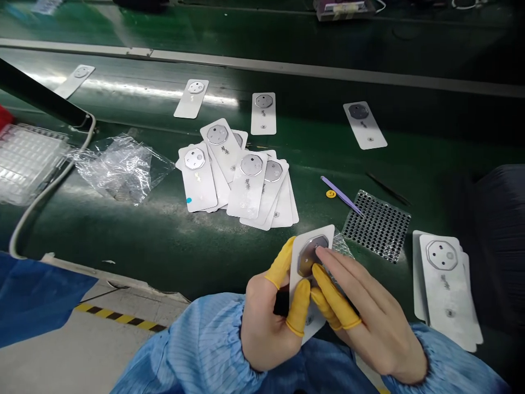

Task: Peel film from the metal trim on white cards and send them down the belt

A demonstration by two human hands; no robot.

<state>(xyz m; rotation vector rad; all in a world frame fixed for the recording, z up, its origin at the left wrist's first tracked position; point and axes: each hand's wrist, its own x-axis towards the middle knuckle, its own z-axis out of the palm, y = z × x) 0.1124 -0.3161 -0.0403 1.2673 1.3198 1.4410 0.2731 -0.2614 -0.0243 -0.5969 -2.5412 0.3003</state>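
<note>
At the front edge of the green bench [156,262], one white panel [302,243] sits up in the hands, tilted, close to the body. Left hand [273,328] has it pinched: thumb flat on the face, a finger along the far edge, probably so it can't rock and the octagonal plate [308,257] faces up. Right hand [369,317] comes across from the other side, bare fingertip touching the plate, two yellow-sleeved digits bunched just below; can't tell if anything is between them. Yellow finger cots likely there for grip or to keep prints off. Perforated sheet [377,225] lies just beyond the right hand, purple tweezers [340,196] with their tip on its edge: short reach, I'd guess deliberate. Spare yellow cot [330,194] beside them, dark tweezers [388,189] behind the sheet. Right-hand stack [447,284] is squared up roughly, all plates at the far end, easy to lift one by one. Middle pile [246,186] is loosely fanned, plates showing, perhaps for quick picking. Crumpled clear film [123,169] lies left of it, out of the working spot.
</note>
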